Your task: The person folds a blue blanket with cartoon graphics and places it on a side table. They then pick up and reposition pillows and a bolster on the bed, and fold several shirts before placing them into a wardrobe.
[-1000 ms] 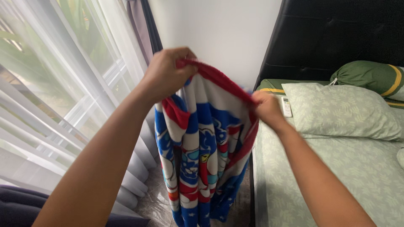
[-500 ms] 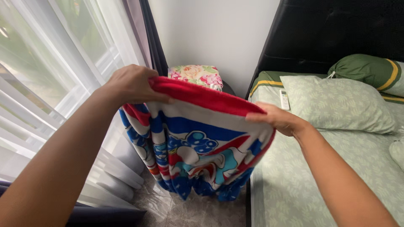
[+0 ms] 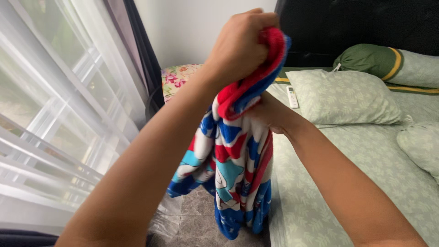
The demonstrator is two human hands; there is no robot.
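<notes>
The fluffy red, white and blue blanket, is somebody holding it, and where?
Yes: the left hand grips the fleece blanket's bunched red top edge; the right hand pinches it lower.

Sheer-curtained window (image 3: 55,105) left, white wall (image 3: 183,27), tiled floor (image 3: 192,219), green bed (image 3: 366,155), seemingly black headboard (image 3: 366,23).

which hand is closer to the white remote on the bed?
Right. The right hand grips the blanket lower down, just left of the remote by the pillow. The left hand is fisted on the blanket's top edge, higher and farther left.
</notes>
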